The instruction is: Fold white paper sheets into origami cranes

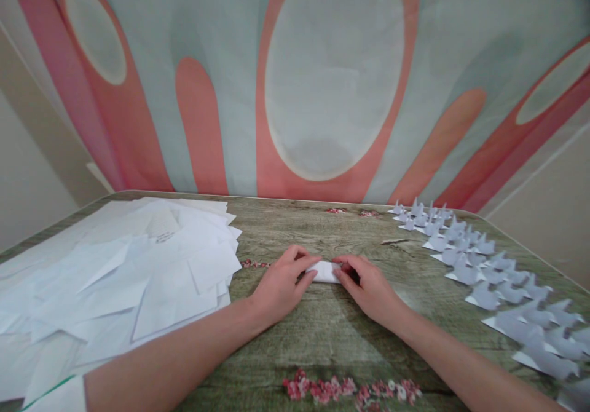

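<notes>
A small folded piece of white paper [325, 272] lies between my hands near the middle of the table. My left hand [288, 278] pinches its left end between thumb and fingers. At the right end, my right hand [365, 281] grips it the same way. The paper looks like a flat, narrow strip with a crease; its two ends are covered by my fingertips.
A wide heap of loose white paper sheets [179, 270] covers the table's left side. Several rows of folded white paper birds [465, 270] stand along the right. The wood-grain tabletop [295, 227] has printed pink flowers. A patterned curtain [239, 123] hangs behind.
</notes>
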The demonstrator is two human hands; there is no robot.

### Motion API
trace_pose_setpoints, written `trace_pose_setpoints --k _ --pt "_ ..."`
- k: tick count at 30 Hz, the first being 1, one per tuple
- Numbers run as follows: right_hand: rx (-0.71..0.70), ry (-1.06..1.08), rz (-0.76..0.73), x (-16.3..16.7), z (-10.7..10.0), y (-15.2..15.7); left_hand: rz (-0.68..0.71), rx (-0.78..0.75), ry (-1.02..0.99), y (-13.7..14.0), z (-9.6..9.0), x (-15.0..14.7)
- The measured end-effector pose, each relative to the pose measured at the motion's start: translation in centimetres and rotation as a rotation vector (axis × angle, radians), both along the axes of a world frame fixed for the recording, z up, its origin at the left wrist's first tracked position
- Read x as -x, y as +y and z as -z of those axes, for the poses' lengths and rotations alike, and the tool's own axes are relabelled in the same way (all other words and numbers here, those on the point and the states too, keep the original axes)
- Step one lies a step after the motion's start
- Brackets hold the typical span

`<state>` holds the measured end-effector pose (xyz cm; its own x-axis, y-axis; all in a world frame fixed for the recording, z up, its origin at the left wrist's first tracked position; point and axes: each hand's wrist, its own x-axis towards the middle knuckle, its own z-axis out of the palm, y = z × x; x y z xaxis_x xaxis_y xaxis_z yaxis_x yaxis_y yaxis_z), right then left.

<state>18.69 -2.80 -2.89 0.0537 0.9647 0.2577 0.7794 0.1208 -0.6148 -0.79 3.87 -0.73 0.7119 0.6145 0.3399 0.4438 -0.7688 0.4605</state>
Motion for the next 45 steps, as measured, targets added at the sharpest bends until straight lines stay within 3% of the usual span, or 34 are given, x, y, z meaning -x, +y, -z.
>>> trace_pose_setpoints --k 3,5,10,21,28,33,39,45 --pt "-0.002 -0.012 -0.001 -0.1 0.2 0.1 0.023 -0.188 0.104 -1.6 -0.7 0.0" --pt "-0.011 -0.01 -0.009 -0.1 0.4 0.1 0.064 -0.228 0.208 -2.9 -0.9 0.1" --pt "-0.052 -0.008 -0.019 -0.2 0.5 0.0 0.102 -0.184 0.336 -4.6 -0.3 0.1" --pt "-0.032 0.001 -0.096 -0.5 -0.4 0.3 0.112 -0.117 0.371 -4.6 -0.5 0.1" --pt "0.099 0.044 -0.184 -0.9 -1.3 1.0 0.112 -0.181 0.342 -4.2 0.4 0.1" --pt "0.095 0.066 -0.178 -0.8 -1.2 0.5 0.173 -0.197 0.311 -2.4 0.5 0.7" --pt "0.079 0.056 -0.131 0.0 -1.1 0.0 0.117 -0.118 0.186 -1.1 0.1 0.9" --pt "0.049 0.049 -0.111 0.2 -0.7 -0.2 0.012 0.083 0.012 -0.7 0.0 0.6"
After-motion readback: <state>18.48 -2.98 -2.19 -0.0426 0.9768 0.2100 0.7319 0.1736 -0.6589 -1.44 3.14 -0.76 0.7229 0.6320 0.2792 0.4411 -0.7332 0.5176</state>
